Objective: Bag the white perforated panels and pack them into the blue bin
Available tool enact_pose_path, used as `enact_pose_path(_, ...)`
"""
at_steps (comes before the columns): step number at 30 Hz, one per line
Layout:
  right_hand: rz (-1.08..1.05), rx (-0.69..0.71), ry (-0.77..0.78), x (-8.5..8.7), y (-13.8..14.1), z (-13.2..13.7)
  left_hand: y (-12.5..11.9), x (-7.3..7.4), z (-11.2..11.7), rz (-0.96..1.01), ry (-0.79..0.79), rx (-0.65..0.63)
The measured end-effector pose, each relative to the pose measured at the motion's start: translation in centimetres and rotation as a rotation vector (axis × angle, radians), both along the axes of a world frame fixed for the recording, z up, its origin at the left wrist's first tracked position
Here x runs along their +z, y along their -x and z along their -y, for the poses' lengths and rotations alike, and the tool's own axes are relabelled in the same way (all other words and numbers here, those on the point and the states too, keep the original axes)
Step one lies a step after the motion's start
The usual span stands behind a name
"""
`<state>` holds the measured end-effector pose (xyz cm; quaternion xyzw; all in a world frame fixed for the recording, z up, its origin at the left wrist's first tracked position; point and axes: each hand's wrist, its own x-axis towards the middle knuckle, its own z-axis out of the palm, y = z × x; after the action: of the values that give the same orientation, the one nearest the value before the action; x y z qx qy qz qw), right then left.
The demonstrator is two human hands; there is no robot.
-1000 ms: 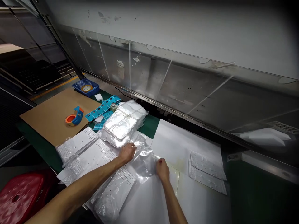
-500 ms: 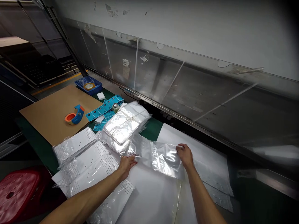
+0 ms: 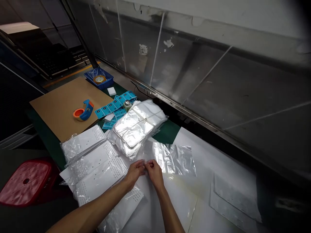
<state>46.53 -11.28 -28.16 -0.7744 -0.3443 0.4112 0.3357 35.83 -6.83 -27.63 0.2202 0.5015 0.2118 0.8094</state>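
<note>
The left hand and right hand are together, fingers pinching the near edge of a clear plastic bag. It lies flat on a white sheet on the bench, just beside a tied bundle of bags — bagged white cards lie to the left.

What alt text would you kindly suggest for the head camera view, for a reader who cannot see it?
A person's left hand and right hand meet at the edge of a clear plastic bag. Beside it lie a tied bundle of clear bags and white perforated sheets in plastic, with blue labels and a tape dispenser beyond.
</note>
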Motion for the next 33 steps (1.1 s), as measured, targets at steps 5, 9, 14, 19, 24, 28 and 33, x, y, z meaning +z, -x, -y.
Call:
enact_pose_path(5,-0.119,0.0,-0.024,-1.0,-0.2,0.3,0.9,0.0,-1.1,-0.009,-0.024,-0.052)
enact_pose_path(9,-0.143,0.017,-0.047,-0.9,-0.5,0.3,0.5,-0.1,-1.1,-0.003,-0.01,-0.064)
enact_pose_path(14,-0.132,0.024,-0.05,-1.0,-0.4,0.5,0.6,-0.3,-1.1,-0.027,0.01,-0.047)
enact_pose_path(19,-0.14,0.058,-0.057,-0.9,-0.6,0.5,1.0,-0.8,-1.3,-0.02,0.04,-0.046)
enact_pose_path(24,-0.123,0.095,-0.076,-0.7,-1.2,0.5,0.9,-1.4,-1.5,0.027,0.059,-0.056)
enact_pose_path(28,-0.115,0.106,-0.1,-0.5,-1.3,0.5,0.7,-1.7,-1.6,0.009,0.051,-0.048)
enact_pose_path(33,-0.079,0.1,-0.107,-0.7,-1.2,0.7,0.6,-1.2,-1.6,-0.015,0.045,-0.052)
